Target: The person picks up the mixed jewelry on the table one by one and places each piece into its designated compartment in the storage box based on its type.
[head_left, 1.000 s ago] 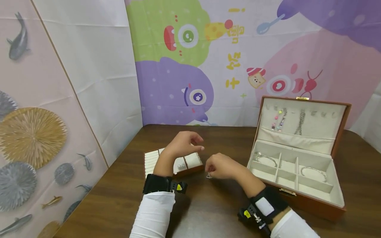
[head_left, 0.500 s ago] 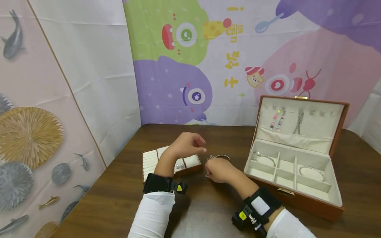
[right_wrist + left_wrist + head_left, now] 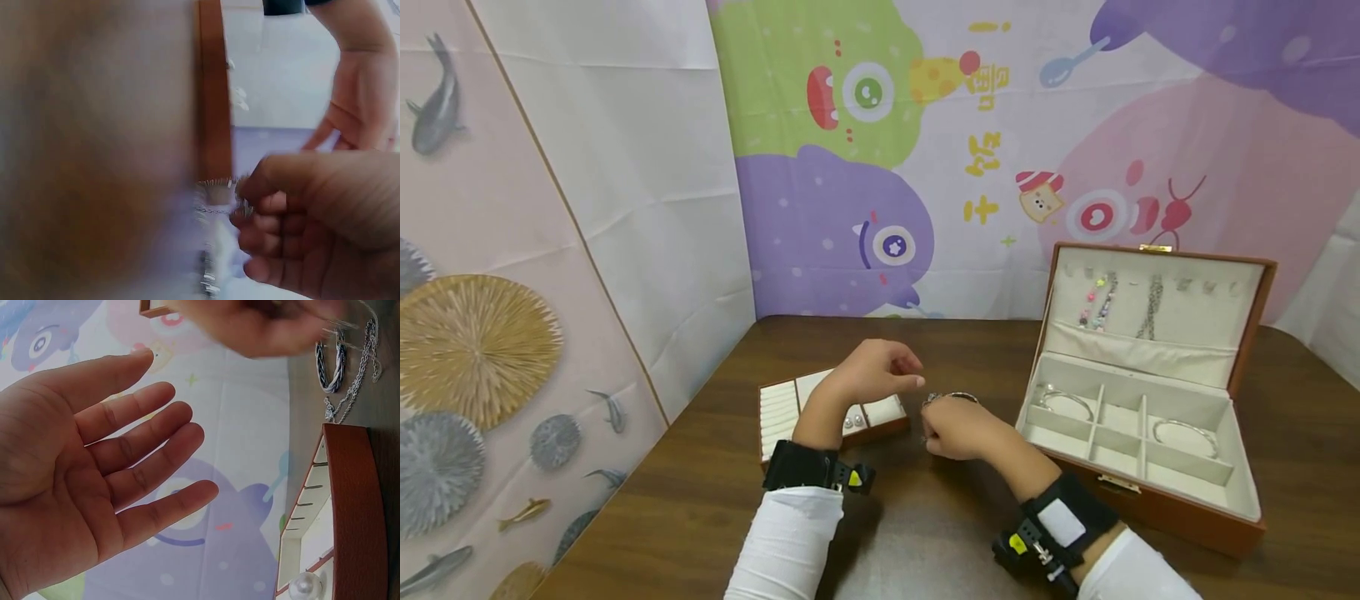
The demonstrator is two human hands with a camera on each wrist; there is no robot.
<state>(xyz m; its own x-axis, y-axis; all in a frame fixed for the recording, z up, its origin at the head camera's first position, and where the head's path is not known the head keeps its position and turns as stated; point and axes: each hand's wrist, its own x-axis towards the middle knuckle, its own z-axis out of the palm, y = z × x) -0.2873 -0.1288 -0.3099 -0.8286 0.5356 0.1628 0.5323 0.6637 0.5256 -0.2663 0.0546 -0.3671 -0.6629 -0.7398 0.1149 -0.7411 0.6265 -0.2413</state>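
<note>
My left hand hovers over a small cream-lined tray, fingers relaxed and apart; the left wrist view shows its bare palm. To its right, low over the table, my right hand has curled fingers. In the right wrist view its thumb and fingertips pinch a thin silver chain, mostly covered by the fingers. Just behind that hand lies a silver bangle, partly hidden. The left wrist view shows a dark-and-silver braided bracelet and a silver chain necklace by the tray. Pearl earrings sit in the tray.
A brown jewelry box stands open at the right, its cream dividers holding bangles. Inside its raised lid hang a beaded necklace and silver chains. A printed cloth hangs behind the wooden table.
My right hand has turned and shifted slightly, uncovering the bangle behind it. The small silver piece seen below its fingers is now hidden in the head view. My left hand has barely moved.
</note>
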